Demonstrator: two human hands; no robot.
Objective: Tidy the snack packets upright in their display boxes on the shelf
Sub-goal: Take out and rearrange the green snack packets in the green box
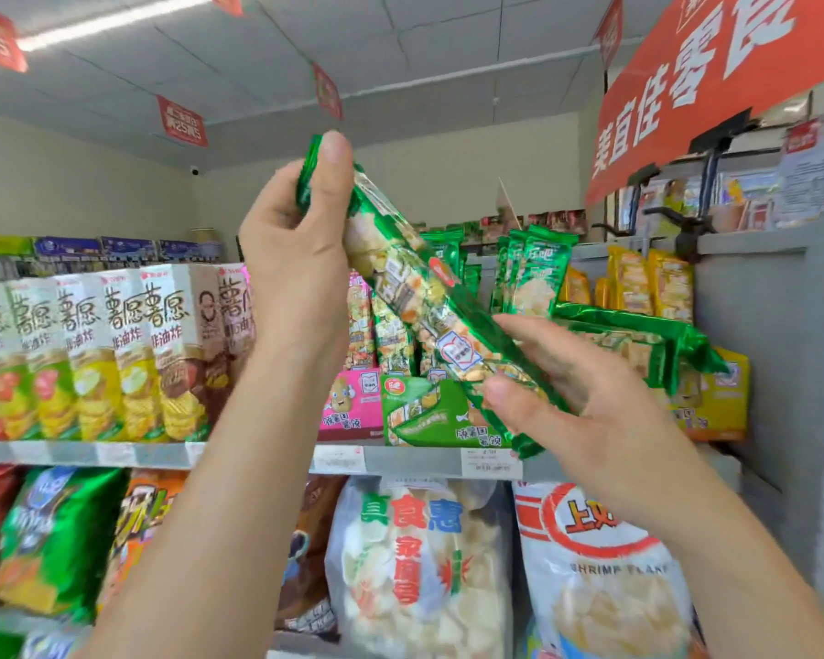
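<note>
Inspector: Step in hand?
Clerk: Righting one packet. Left hand (296,249) pinches the top seal of the green packet (419,297); right hand (567,401) clasps its lower end. It slants.
Inspector: Next?
Clerk: Likely standing it upright in the green display box (429,411) behind the right thumb. Glossy crinkled film, long, slim.

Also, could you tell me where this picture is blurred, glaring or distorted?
Head view: wide-angle distortion leans the tall crisp boxes at left; the lower-left green crisp bag is smeared; the ceiling strip light blows out; the long green foil packet glints.
</note>
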